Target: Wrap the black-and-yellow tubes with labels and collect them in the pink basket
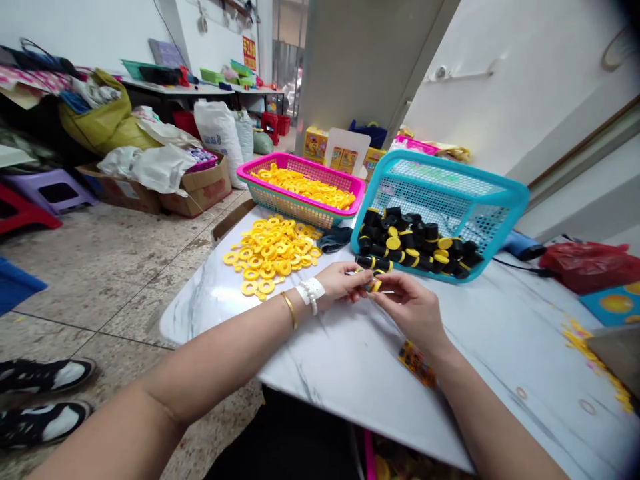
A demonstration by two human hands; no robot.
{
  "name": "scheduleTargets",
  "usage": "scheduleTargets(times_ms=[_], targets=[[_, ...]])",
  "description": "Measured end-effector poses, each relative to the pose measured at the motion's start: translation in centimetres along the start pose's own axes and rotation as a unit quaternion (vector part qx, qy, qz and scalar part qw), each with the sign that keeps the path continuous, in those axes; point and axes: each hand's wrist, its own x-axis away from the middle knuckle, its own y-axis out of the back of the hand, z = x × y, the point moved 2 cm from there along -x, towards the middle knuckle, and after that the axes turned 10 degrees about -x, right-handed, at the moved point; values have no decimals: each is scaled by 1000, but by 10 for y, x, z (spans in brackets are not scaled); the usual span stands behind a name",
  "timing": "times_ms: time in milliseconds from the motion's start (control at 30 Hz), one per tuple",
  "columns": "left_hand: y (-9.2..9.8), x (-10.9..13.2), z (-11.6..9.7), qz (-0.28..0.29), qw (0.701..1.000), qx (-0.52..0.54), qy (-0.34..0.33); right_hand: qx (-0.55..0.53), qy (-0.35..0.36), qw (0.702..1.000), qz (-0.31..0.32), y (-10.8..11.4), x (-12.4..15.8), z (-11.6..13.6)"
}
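Observation:
My left hand (345, 283) and my right hand (411, 305) meet over the marble-patterned table (345, 360). Between their fingertips is a small yellow and black part (374, 285), partly covered by the fingers. Both hands are closed on it. Just behind them, black cylinders with yellow bands (375, 263) lie at the front of a tipped blue basket (505, 217), which holds many black and yellow pieces. A pile of yellow ring pieces (273, 250) is spread left of the hands. A printed orange packet (417, 363) lies beside my right forearm.
A pink-rimmed basket (250, 175) full of yellow pieces stands behind the pile, with a dark cloth (335, 239) near it. At the right are a red plastic bag (590, 265) and scattered yellow bits (590, 353). Someone's shoes (45, 393) are on the floor at left.

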Motion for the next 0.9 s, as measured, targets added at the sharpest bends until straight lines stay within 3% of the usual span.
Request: scheduleTargets(times_ms=[100,233,467,600,700,733,800,900], targets=[[0,-4,1,12,998,-20,-56,-42,-54,997,-43,-3,1,-3],[3,-6,2,15,995,-71,-69,-156,-179,971,-31,-6,-6,-10],[7,4,-4,84,996,29,6,-155,-144,977,36,-2,-4,16],[-16,19,-3,172,985,0,35,-180,-104,978,-14,3,29,32],[-34,28,-5,260,962,-61,47,-165,-100,979,-63,14,77,45],[-36,28,-7,262,960,-87,48,-149,-108,980,-75,19,97,50],[-34,23,-9,188,971,-144,43,-105,-126,982,-93,28,142,59],[-23,13,-12,33,978,-207,8,15,-127,985,-111,38,211,62]])
